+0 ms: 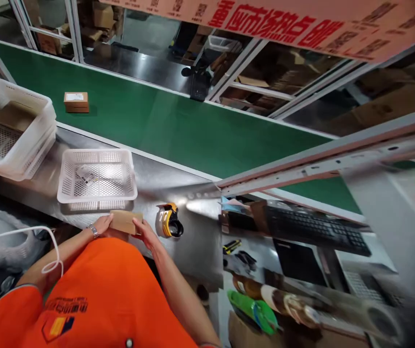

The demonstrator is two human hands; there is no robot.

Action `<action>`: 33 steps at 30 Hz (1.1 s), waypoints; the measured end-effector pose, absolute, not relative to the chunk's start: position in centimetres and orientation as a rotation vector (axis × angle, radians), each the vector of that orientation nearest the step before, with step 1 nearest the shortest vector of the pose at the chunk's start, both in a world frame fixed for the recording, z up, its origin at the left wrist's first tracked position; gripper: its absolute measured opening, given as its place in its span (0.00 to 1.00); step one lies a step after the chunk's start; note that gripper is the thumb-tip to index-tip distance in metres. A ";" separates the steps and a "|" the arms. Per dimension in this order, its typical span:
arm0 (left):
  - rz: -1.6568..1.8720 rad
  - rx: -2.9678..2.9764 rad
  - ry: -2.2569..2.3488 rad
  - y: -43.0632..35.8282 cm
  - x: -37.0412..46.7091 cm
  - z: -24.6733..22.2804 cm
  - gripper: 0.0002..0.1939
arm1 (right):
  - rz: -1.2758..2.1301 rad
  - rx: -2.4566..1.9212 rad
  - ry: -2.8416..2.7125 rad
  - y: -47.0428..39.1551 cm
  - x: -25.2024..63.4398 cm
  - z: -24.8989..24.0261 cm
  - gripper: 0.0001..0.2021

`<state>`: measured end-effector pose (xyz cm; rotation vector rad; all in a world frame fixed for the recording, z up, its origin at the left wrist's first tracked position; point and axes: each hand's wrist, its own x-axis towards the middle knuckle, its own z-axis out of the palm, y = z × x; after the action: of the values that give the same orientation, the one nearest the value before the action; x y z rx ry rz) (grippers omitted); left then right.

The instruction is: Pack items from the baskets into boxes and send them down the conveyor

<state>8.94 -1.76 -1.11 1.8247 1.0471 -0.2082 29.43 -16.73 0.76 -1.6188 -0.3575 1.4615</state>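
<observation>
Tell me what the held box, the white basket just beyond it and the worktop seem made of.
Box: probably cardboard, matte, judging by its plain brown, flat faces.
Basket: likely moulded plastic, smooth, with white walls full of regular holes.
Worktop: apparently bare metal, perhaps stainless steel, given its grey sheen and blurry reflections.

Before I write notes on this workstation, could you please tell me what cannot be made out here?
Head view: underside of the brown box, facing away from the camera.
Head view: fingers of the left hand, partly hidden by the box.
Head view: print on the slip in the white basket, too small.
Head view: stacked baskets, cut off by the left edge.
</observation>
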 end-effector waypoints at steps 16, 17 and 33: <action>-0.283 1.776 1.087 1.2 7.0 0.1 0.27 | 0.870 -1.593 -1.839 -18.4 28.9 -4.8 0.38; -0.278 1.721 1.097 1.1 6.6 0.1 0.26 | 0.887 -1.601 -1.855 -18.4 29.0 -4.9 0.37; -0.162 1.256 1.404 -1.2 7.8 0.1 0.26 | 0.178 -2.498 -1.008 -24.1 37.3 -4.6 0.43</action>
<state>7.76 -1.18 0.07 1.2555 1.4039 -0.1621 37.29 -24.13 -4.61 -2.4983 -1.0082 0.1784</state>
